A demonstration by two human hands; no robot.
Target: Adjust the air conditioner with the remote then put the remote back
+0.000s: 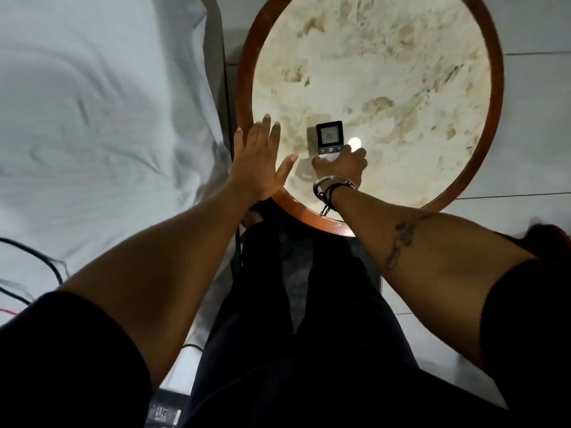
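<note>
The remote is white with a black top and a lit screen that reads 20. My right hand grips its lower end just above the round marble-topped table, near the table's front edge. The hand covers the remote's lower half. My left hand hovers flat with its fingers spread over the table's left rim and holds nothing. The air conditioner is out of view.
A bed with a white sheet fills the left side. Black cables lie on its near edge. The table's brown wooden rim rings the top. Pale floor tiles show at the right. My dark-clothed legs stand below.
</note>
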